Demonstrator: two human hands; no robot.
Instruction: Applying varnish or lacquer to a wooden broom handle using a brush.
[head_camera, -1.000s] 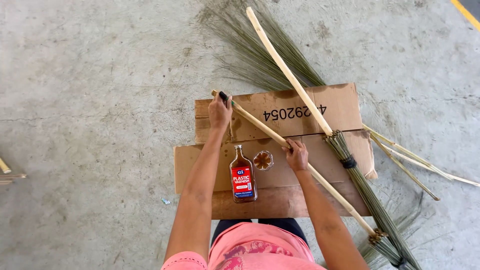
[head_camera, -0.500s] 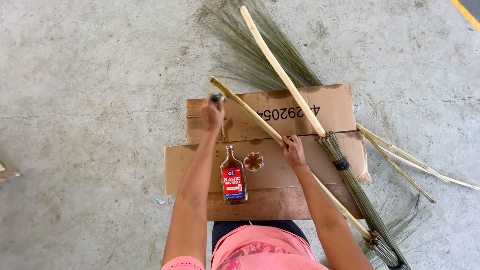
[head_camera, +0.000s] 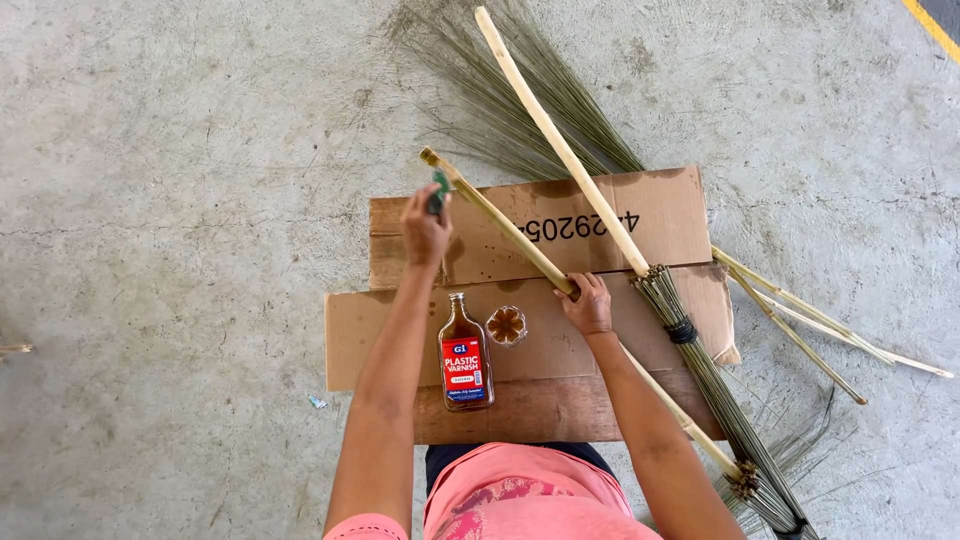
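My left hand (head_camera: 425, 232) grips a small dark-handled brush (head_camera: 438, 192) whose tip touches the far end of a yellowish wooden broom stick (head_camera: 500, 222). My right hand (head_camera: 588, 304) clasps the same stick near its middle, over flattened brown cardboard (head_camera: 660, 205). The stick runs diagonally down to the right into a bundle of thin bristles (head_camera: 760, 490). Between my arms stand a flat glass bottle of brown liquid with a red label (head_camera: 465, 355) and a small open cup of brown liquid (head_camera: 506, 325).
A second broom with a pale handle (head_camera: 560, 145) and tied bristles (head_camera: 700, 360) lies across the cardboard. More green-brown bristles (head_camera: 500, 90) fan out on the concrete floor behind. Loose thin sticks (head_camera: 820, 325) lie at the right. A wooden board (head_camera: 540, 415) sits nearest me.
My left hand has slid the brush along the stick towards its far end. The view has shifted slightly; my right hand keeps its hold on the stick.
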